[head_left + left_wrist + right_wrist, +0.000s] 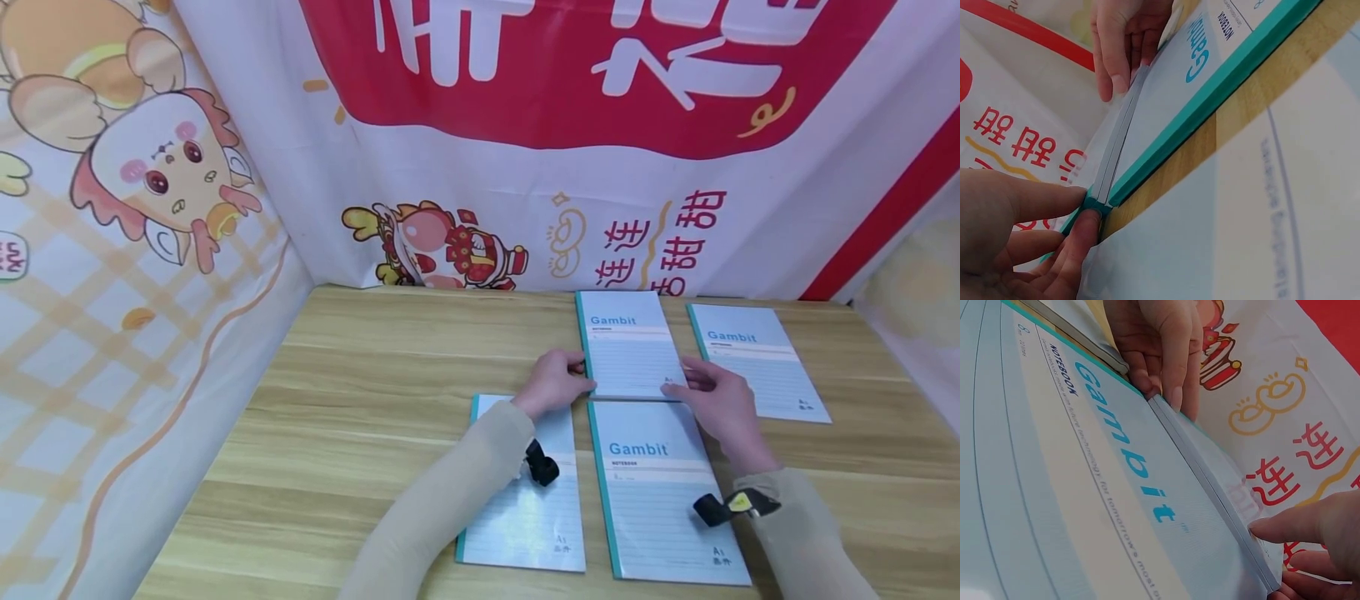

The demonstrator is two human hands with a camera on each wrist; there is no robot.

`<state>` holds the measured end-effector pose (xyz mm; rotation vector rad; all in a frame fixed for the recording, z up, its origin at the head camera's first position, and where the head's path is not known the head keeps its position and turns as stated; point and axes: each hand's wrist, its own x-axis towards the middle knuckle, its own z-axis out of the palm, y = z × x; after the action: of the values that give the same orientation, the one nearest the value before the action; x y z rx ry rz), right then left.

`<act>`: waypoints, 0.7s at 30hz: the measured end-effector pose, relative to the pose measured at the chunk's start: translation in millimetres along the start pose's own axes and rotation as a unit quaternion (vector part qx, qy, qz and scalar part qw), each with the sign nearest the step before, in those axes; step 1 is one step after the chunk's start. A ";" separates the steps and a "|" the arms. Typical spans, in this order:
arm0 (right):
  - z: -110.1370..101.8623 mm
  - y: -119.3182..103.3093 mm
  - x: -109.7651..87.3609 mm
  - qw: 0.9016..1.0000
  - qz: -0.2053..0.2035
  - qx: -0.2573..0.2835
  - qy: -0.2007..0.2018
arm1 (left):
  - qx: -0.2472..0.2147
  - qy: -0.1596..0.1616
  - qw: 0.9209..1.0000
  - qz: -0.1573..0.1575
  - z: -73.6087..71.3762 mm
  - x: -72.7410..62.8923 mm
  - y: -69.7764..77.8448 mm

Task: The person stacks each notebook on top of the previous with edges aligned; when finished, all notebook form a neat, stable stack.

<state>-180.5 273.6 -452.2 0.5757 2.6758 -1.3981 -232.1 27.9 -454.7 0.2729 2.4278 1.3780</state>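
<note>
A light blue "Gambit" notebook (630,354) with a teal spine lies at the back of the table, its near edge along the top edge of a second notebook (660,517). My left hand (553,383) pinches its near left corner at the spine, thumb and fingers on either side in the left wrist view. At the near right corner my right hand (722,407) holds it, the thumb (1291,520) on the edge and the other fingers lower down. In the right wrist view the second notebook's cover (1116,462) fills much of the foreground.
Another notebook (521,525) lies at front left, partly under my left forearm. A further notebook (757,362) lies at back right, beyond my right hand. Printed cloth (465,167) hangs behind the wooden table (315,433) and along its left side.
</note>
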 end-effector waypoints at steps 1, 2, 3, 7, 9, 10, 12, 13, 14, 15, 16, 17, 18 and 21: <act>0.1 0.1 -0.2 1.000 -0.002 -0.002 0.001 | 0.001 -0.001 1.000 0.000 0.0 0.1 -0.1; 0.2 0.1 -0.3 1.000 -0.003 -0.004 0.001 | 0.002 -0.001 1.000 0.001 -0.1 -0.1 0.0; 0.0 -0.2 -0.5 1.000 -0.004 -0.006 0.001 | 0.003 -0.002 1.000 0.001 -0.3 -0.3 0.0; 0.0 -1.8 -1.3 1.000 -0.002 -0.006 -0.005 | -0.018 -0.007 1.000 0.000 -2.1 -0.8 -1.1; -0.6 -2.9 -1.7 1.000 0.003 -0.003 -0.013 | -0.043 -0.010 0.999 -0.003 -3.7 -0.8 -2.8; -0.5 -3.4 -1.8 1.000 0.006 0.000 -0.017 | -0.056 -0.013 0.998 -0.003 -4.9 -1.1 -3.9; -0.8 -3.6 -1.7 1.000 0.010 0.006 -0.020 | -0.077 -0.019 0.997 0.000 -7.6 -1.4 -6.3; -1.2 -3.7 -1.9 1.000 0.012 0.008 -0.020 | -0.085 -0.022 0.996 0.002 -9.4 -1.9 -7.4; -1.7 -3.7 -2.1 1.000 0.013 0.009 -0.019 | -0.088 -0.024 0.996 0.004 -11.7 -2.8 -8.3; -2.3 -3.9 -2.8 1.000 0.015 0.010 -0.019 | -0.092 -0.026 0.995 0.006 -14.2 -3.9 -9.0; -3.0 -4.0 -3.5 1.000 0.018 0.012 -0.017 | -0.094 -0.027 0.995 0.009 -17.2 -5.2 -9.7; -4.2 -4.0 -4.3 1.000 0.021 0.014 -0.015 | -0.096 -0.027 0.995 0.012 -20.3 -6.5 -10.4; -5.6 -4.3 -5.4 0.999 0.023 0.018 -0.013 | -0.099 -0.027 0.995 0.015 -23.8 -8.2 -11.1; -10.2 -6.3 -9.5 0.999 0.025 0.029 -0.018 | -0.104 -0.023 0.994 0.022 -36.0 -13.7 -13.5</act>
<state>-172.8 275.8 -439.2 0.6115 2.5816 -1.4618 -233.1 -12.1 -446.5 0.3046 2.2305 1.6120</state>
